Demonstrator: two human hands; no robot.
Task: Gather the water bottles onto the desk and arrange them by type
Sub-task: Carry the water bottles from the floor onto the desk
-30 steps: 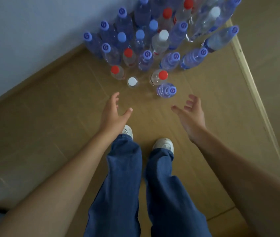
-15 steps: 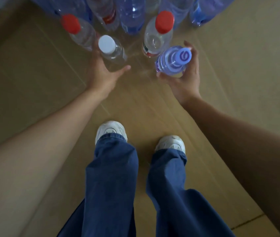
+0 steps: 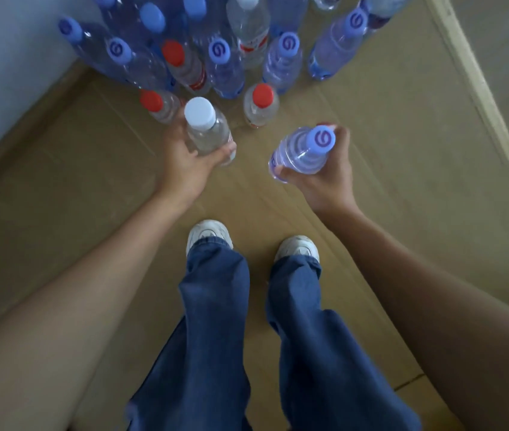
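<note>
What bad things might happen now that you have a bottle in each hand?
1. The left hand grips the clear white-capped plastic bottle right beside a red-capped clear bottle; lifting carelessly might bump it over.
2. The right hand holds the tilted blue-tinted bottle with the purple swirl cap low on its body, so it may slip.
3. The standing cluster of blue bottles is packed tight; one knock might topple several.

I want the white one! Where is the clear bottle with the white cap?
The clear plastic bottle with the white cap is in the left hand, centre-left, just before two red-capped bottles.
</note>
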